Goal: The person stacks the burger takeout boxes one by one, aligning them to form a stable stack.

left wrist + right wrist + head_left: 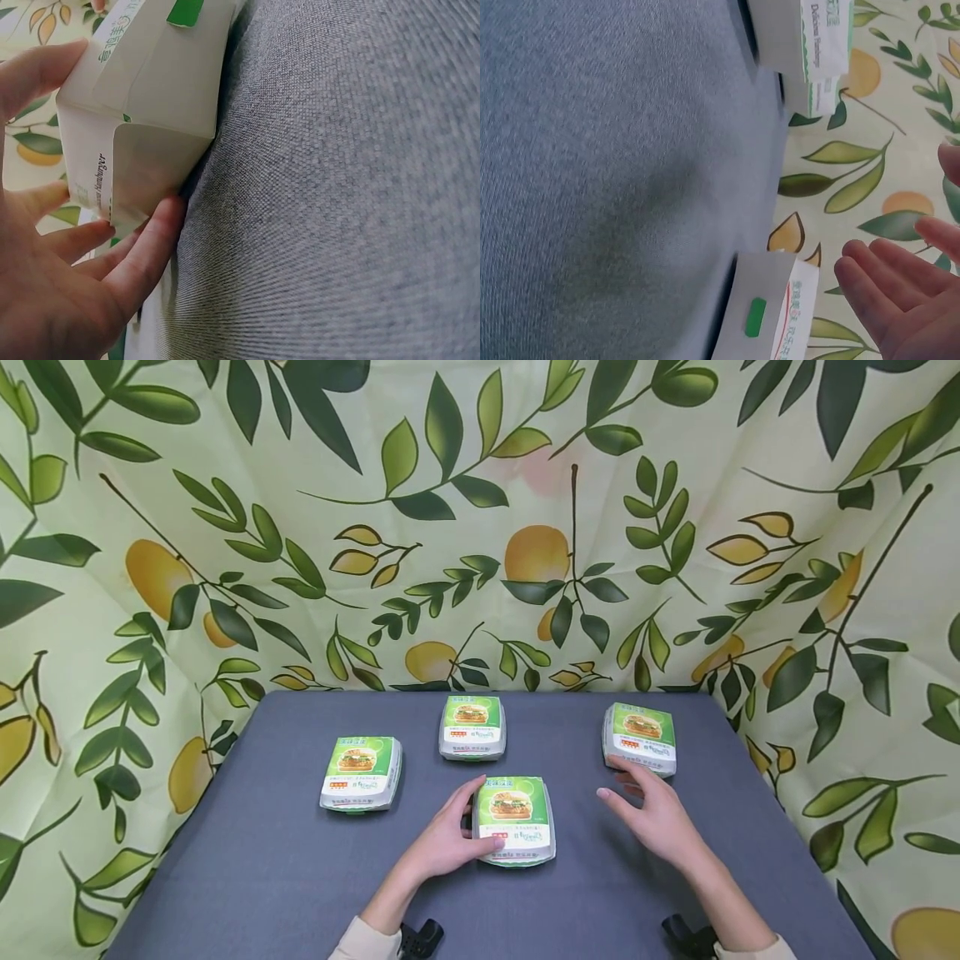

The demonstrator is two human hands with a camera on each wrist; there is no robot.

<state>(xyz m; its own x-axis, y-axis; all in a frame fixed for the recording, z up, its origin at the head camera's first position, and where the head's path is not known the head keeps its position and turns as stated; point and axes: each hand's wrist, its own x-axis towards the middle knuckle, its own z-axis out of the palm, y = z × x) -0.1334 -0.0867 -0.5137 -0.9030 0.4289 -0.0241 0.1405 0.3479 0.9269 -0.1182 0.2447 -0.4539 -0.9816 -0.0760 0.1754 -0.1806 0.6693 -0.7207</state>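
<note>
A green-and-white hamburger box (517, 810) stands on the table at the front middle. My left hand (453, 835) holds it from the left, with the thumb on its near edge and the fingers along its side. In the left wrist view, fingertips touch the pale wall of this box (161, 82). My right hand (654, 814) hovers in front of the right hamburger box (641, 735), fingers loosely extended and holding nothing. The right wrist view shows a gap between that hand (907, 300) and the box (761, 307).
Two more hamburger boxes stand on the blue-grey table (262, 877): one box (362, 772) at the left, another box (472, 727) at the back middle. A leaf-and-fruit patterned cloth (465, 527) rises behind the table and along both sides.
</note>
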